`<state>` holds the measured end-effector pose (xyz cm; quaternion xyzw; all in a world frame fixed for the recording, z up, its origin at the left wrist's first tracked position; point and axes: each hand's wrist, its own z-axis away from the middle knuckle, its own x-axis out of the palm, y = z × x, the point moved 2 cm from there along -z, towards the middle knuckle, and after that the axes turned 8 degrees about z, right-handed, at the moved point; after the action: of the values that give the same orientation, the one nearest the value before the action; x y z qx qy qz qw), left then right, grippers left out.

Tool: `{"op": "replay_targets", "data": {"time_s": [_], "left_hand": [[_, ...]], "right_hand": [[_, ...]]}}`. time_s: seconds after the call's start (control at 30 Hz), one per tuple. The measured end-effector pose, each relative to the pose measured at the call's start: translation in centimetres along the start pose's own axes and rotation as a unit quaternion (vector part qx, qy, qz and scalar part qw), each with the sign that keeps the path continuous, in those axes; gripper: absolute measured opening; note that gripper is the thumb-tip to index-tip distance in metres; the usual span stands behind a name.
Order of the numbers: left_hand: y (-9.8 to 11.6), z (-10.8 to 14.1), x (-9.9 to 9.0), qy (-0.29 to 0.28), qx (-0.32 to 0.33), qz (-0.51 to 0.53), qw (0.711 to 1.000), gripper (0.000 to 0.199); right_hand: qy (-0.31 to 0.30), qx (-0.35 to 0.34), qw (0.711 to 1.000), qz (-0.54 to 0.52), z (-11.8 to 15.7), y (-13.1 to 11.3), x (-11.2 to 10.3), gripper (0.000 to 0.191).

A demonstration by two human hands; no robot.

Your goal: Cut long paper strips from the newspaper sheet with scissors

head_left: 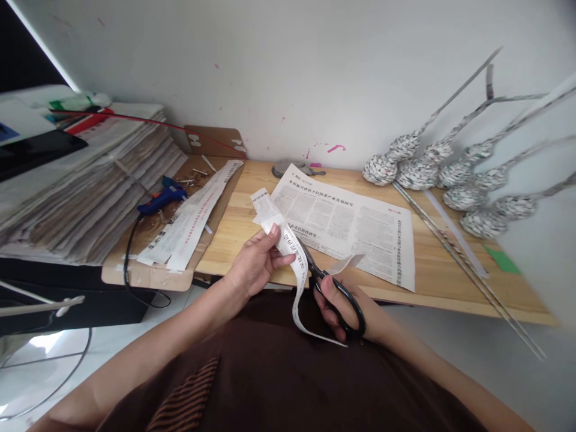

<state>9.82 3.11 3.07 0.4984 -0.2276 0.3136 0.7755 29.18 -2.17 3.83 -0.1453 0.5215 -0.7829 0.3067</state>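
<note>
A printed newspaper strip [284,239] is pinched between the thumb and fingers of my left hand [261,258]. My right hand [335,303] grips black-handled scissors [355,312], their blades lying along the strip and partly hidden by it. From the blades one narrow length of the strip curls down in front of the dark clothing, and another piece sticks out to the right above my right hand. Just beyond the scissors, a newspaper sheet [342,222] lies flat on the wooden table [225,240].
Tall newspaper stacks [144,156] stand at the left. Beside them a blue glue gun [164,195] and cut paper strips [198,216] rest on cardboard. Several woven paper shapes with long stems [418,171] lean against the wall at right, near thin rods [468,267] overhanging the table edge.
</note>
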Motion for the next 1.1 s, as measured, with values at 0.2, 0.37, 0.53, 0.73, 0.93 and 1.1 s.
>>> {"op": "replay_targets", "data": {"time_s": [0.2, 0.37, 0.53, 0.73, 0.93, 1.1], "left_hand": [[-0.5, 0.5, 0.6, -0.024, -0.039, -0.027, 0.999, 0.015], [-0.7, 0.8, 0.8, -0.033, -0.031, -0.028, 0.999, 0.013], [-0.9, 0.7, 0.8, -0.033, -0.014, -0.026, 0.999, 0.013], [-1.0, 0.8, 0.9, -0.043, -0.019, -0.035, 0.998, 0.015], [-0.9, 0.5, 0.7, -0.043, -0.023, -0.041, 0.998, 0.017], [-0.6, 0.4, 0.4, -0.037, -0.018, -0.037, 0.998, 0.018]], "right_hand": [[-0.030, -0.032, 0.999, -0.032, -0.6, 1.0, -0.1, 0.075], [-0.025, -0.075, 0.997, -0.008, -0.9, 0.6, -0.3, 0.068], [-0.036, -0.084, 0.995, -0.029, -1.0, 1.0, -0.2, 0.068], [-0.043, -0.080, 0.993, -0.072, -1.2, 1.3, -0.1, 0.074], [-0.034, -0.041, 0.997, -0.057, -0.9, 1.3, 0.0, 0.078], [0.006, -0.036, 0.999, -0.008, -0.2, 0.1, -0.3, 0.071]]}}
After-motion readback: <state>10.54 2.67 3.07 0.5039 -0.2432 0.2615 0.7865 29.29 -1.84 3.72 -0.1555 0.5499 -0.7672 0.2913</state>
